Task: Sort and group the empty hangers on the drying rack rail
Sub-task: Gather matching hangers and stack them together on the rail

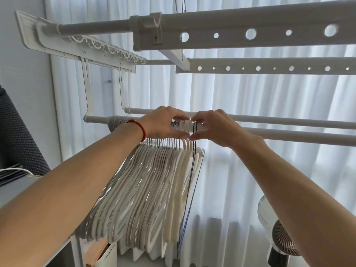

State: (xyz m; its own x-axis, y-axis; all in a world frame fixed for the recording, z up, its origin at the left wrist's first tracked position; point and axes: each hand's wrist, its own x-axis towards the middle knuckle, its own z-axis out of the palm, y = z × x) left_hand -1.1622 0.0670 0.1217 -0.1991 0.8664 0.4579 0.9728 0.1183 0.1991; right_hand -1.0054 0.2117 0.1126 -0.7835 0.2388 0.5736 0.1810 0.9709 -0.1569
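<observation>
White plastic hangers (pixel 138 199) bunched at the rail's (pixel 269 132) left end, both hands at their hooks.
Left hand (pixel 163 124), wrist in a red bracelet (pixel 137 128), curls its grip over the packed hooks; right hand (pixel 213 128) beside it pinches the thin dark wire hangers (pixel 193 170) at the bunch's right edge.

hangers (pixel 146 189) bunched on rail (pixel 289 134)
</observation>
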